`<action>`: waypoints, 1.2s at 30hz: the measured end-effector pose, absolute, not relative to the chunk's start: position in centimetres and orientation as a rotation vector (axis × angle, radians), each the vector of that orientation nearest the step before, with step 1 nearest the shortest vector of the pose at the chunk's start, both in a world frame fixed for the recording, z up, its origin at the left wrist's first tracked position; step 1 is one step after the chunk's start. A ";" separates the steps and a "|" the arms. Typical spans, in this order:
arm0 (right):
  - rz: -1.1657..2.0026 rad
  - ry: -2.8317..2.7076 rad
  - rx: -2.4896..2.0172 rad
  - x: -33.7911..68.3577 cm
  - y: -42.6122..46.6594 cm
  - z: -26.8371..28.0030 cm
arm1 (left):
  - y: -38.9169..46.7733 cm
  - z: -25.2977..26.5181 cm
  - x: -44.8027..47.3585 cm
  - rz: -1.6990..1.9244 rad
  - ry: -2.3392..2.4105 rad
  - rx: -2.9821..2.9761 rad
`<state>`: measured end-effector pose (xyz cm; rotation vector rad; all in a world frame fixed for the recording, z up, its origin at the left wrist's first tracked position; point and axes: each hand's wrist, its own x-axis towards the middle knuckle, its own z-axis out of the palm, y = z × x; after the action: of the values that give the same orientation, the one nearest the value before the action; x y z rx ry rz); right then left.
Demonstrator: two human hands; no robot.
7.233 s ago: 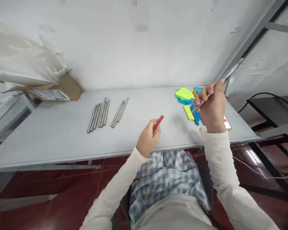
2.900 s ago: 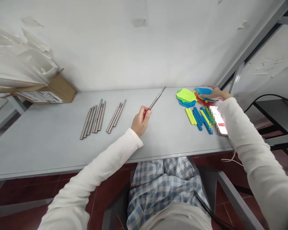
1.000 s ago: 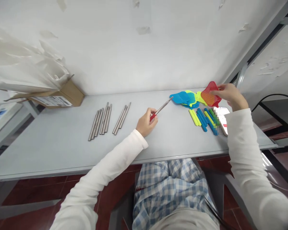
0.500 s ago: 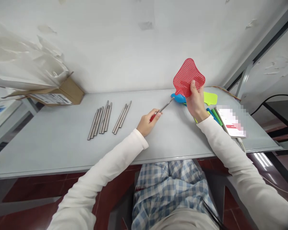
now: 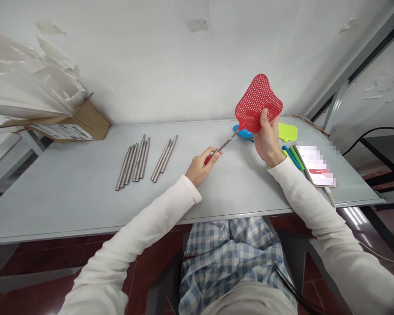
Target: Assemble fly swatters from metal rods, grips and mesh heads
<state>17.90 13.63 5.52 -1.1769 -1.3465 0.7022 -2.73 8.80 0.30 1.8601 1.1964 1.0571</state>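
Observation:
My left hand [image 5: 202, 166] is closed around the red grip of a thin metal rod [image 5: 228, 141], which slants up to the right. My right hand [image 5: 268, 138] grips a red perforated fly swatter head [image 5: 258, 98] by its lower right part, thumb in front. The rod's tip meets the narrow neck of the head; whether it sits inside cannot be made out. Behind and below the right hand lie a blue swatter head [image 5: 244, 132], partly hidden, and a yellow-green swatter head [image 5: 288, 132].
Several metal tubes [image 5: 131, 166] lie in groups on the grey table [image 5: 85, 197]. Blue and green grips [image 5: 295, 157] lie beside a phone [image 5: 315, 166] with a cable at right. A cardboard box [image 5: 92, 120] stands at the back left, against the wall side.
The rod's tip and the red head's neck have come together, where a small gap showed before. Both hands keep their holds. The view has shifted slightly.

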 end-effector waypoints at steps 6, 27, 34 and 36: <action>0.743 -1.320 -1.035 17.8 13.7 5.3 | 8.9 0.1 -2.8 1.043 1.199 1.838; 0.878 -1.192 -0.808 17.3 14.4 3.1 | 8.8 -0.3 -2.9 1.023 1.053 1.604; 0.918 -1.173 -0.796 17.4 14.4 2.7 | 8.6 1.5 -3.0 0.837 0.979 1.380; 0.925 -1.164 -0.796 17.4 14.5 2.5 | 8.6 1.9 -3.0 0.798 0.990 1.357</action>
<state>17.39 14.51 2.55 -0.7957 -1.1642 0.9251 -3.04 8.57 1.86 1.3574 0.9895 0.7981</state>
